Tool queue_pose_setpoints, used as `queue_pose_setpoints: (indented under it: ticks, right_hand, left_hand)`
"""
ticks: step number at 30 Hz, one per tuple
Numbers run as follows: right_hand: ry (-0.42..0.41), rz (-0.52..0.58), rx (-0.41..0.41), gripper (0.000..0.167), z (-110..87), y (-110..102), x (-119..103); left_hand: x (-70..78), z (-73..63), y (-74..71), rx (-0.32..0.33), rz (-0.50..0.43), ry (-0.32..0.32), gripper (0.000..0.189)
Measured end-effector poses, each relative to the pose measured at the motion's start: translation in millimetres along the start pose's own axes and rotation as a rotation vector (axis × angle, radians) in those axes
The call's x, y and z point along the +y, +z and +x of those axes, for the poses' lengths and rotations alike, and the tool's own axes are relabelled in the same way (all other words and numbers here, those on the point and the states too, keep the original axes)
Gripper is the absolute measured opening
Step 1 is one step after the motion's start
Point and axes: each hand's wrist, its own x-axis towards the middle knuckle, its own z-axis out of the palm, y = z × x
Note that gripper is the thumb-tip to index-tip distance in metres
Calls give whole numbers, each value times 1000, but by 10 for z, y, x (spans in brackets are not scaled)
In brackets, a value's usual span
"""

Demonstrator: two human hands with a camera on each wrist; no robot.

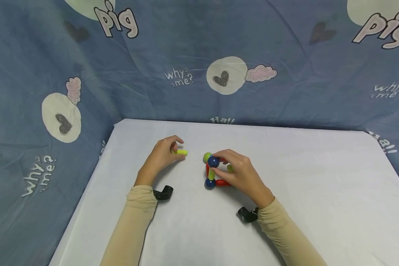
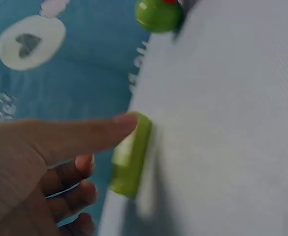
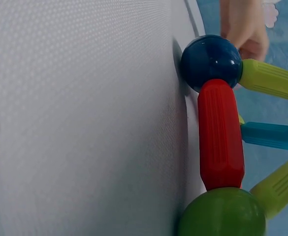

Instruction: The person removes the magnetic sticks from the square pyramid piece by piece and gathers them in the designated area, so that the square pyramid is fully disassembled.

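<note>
My left hand pinches a yellow-green rod above the white table, left of a ball-and-rod frame. In the left wrist view the thumb lies across one end of that rod. My right hand holds a dark blue ball between thumb and index finger, at the top of the frame. Under it a yellow-green rod runs down to another dark blue ball. The right wrist view shows this lower blue ball joined by a red rod to a green ball.
A green ball sits at the frame's far left corner. A teal rod shows behind the red one in the right wrist view. White cloth covers the table; a blue printed curtain hangs behind and at left.
</note>
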Motion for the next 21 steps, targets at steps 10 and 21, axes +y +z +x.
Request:
queue_pose_setpoints:
  ticks: [10,21]
  right_hand:
    - [-23,11,-4,33,12,20,-19]
    - [-8,-6,9,32,-1,-2,-12]
  left_hand:
    - [435,-154,149,-348,-204,216,37]
    - [498,-349,624,-158,-285,240,29]
